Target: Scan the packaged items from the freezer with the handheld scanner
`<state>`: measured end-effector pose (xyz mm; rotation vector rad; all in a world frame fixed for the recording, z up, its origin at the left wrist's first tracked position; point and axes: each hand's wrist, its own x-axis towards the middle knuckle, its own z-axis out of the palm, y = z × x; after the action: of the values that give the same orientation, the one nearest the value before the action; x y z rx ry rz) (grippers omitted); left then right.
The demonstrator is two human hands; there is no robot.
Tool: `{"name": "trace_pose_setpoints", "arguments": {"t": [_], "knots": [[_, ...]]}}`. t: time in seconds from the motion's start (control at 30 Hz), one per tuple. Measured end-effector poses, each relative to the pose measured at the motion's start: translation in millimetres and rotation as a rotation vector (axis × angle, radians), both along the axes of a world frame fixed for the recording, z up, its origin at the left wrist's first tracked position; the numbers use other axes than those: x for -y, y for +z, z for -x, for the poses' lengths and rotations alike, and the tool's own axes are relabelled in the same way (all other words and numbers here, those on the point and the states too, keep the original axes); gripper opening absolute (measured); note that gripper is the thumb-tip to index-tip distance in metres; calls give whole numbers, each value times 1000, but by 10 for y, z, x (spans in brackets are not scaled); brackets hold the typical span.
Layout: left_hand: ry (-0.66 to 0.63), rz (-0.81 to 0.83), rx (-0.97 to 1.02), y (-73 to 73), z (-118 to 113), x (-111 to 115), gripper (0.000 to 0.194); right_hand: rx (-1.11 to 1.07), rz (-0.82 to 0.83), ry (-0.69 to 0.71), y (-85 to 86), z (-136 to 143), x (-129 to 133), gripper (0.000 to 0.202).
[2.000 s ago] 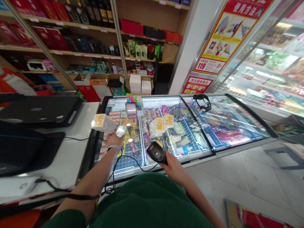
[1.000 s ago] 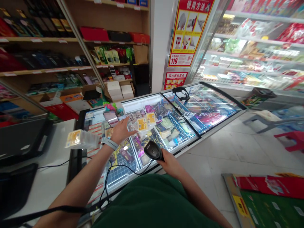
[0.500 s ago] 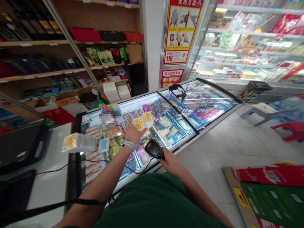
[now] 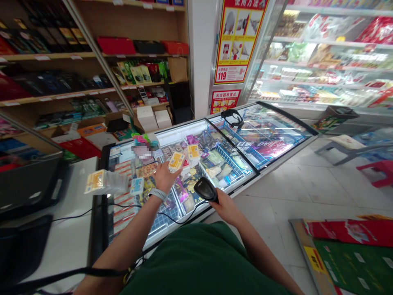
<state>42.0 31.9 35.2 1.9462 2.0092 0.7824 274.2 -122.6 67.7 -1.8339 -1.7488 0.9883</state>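
Note:
My left hand point(image 4: 166, 177), with a band on its wrist, grips a yellow-and-white packet point(image 4: 177, 161) above the glass top of the freezer point(image 4: 172, 133). My right hand point(image 4: 225, 205) is wrapped round the handle of a black scanner point(image 4: 205, 189), whose head points up and left over the freezer's front edge. Another yellow-and-white packet point(image 4: 193, 152) lies just right of the held one. A blue-and-white packet point(image 4: 136, 186) rests on the glass left of my left hand. Farther left, a row of clear packets with a yellow-labelled one point(image 4: 95, 181) in front spans the counter edge.
A black strapped object point(image 4: 232, 119) sits at the freezer's back edge. A black cable point(image 4: 176, 221) crosses the glass. Left are a white counter point(image 4: 69, 229) and a black device point(image 4: 29, 188). Stools point(image 4: 339, 149) and a red-green display point(image 4: 356, 254) stand right.
My left hand has closed on a yellow-and-white packet and lifted it slightly, drawing back a little. The scanner in my right hand has shifted slightly right in view.

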Motion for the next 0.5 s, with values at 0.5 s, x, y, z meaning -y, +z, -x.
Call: {"name": "trace_pose_setpoints", "arguments": {"t": [0.5], "knots": [[-36, -286, -113, 55, 445, 470, 62, -41, -23, 130, 389, 255, -147, 28]]}}
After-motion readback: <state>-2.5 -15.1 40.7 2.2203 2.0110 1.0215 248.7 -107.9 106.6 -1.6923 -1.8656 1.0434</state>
